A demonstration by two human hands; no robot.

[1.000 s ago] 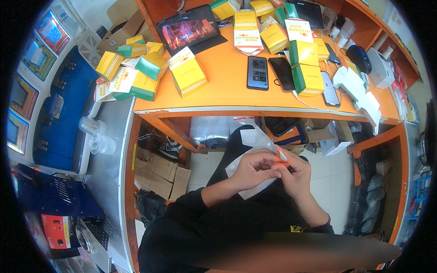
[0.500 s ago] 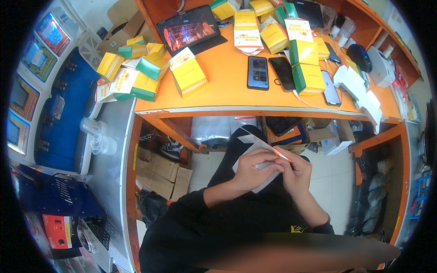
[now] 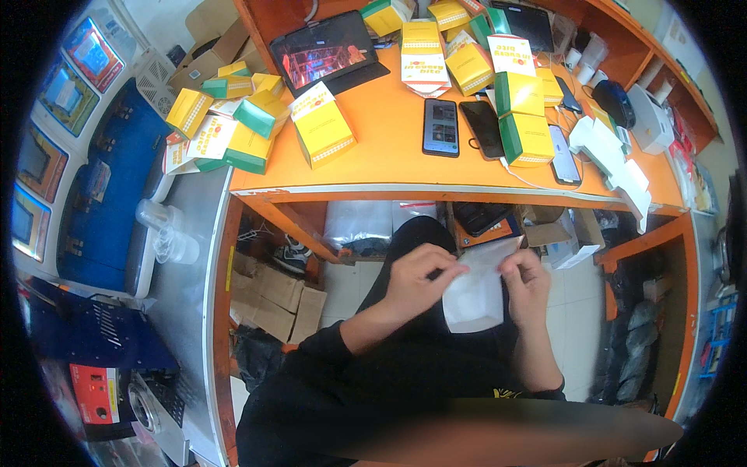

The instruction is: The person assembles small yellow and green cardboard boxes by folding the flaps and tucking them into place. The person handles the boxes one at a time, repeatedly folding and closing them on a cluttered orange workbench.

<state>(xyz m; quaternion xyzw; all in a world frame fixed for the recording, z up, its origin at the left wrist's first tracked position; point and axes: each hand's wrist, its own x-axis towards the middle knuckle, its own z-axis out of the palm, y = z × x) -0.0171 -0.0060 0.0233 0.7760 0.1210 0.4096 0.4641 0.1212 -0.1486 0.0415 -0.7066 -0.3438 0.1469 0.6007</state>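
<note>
Between pinching left hand [image 3: 420, 282] and right hand [image 3: 528, 286] is a white carton [image 3: 475, 300] — contents unclear.

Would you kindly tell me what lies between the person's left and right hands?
In the head view, a white card lies between the left hand and right hand.

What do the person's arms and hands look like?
Both arms have plain black sleeves that stop partway along the forearms, leaving the wrists bare. The left hand and right hand have no gloves, and I see no watch or bracelet.
</note>
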